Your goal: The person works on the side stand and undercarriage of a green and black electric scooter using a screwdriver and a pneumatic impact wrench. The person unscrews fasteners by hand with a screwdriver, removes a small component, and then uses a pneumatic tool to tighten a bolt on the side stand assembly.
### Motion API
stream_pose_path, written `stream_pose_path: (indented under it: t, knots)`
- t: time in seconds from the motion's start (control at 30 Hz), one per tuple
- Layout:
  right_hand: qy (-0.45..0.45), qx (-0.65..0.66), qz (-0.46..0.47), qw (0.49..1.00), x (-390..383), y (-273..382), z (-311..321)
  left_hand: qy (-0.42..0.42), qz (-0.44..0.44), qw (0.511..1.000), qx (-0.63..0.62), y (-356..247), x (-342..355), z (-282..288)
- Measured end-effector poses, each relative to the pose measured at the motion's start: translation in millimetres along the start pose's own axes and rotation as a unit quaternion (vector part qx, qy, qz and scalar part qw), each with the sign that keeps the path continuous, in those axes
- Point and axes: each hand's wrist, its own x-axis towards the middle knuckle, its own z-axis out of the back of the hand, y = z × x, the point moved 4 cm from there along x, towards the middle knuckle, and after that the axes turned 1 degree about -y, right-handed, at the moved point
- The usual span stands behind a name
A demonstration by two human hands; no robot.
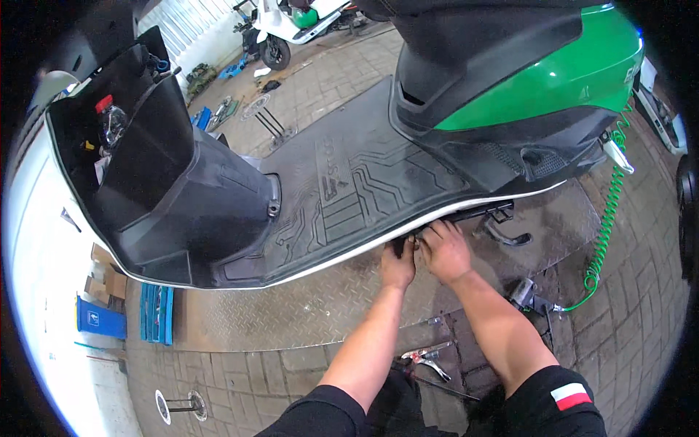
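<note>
Both of my hands are at the lower side edge of a scooter's black footboard [342,197], under its white trim. My left hand [398,264] is closed, thumb up by the edge, around something hidden from me. Close beside it, my right hand [445,251] has its fingers curled near a black bar [477,212] under the scooter; what they grip cannot be made out. A dark kickstand-like lever [508,236] hangs to the right of that hand. The scooter's green side panel [542,84] rises at the upper right.
A diamond-patterned metal plate [255,313] lies beneath the scooter. At right, an air tool [523,293] joins a green coiled hose [604,226]. A red-and-silver hand tool [427,357] lies before me. Left stand a blue bin [102,319] and blue case [156,313].
</note>
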Motion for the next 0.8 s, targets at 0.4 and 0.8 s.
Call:
stream_pose_path:
  t: [0.4,0.8]
  knots:
    - [-0.002,-0.026,0.056,0.998,7,-1,2,0.026,-0.033,0.983,-0.181,0,10,2]
    - [-0.017,-0.051,0.035,0.998,1,4,-1,0.017,-0.030,0.994,-0.107,0,8,4]
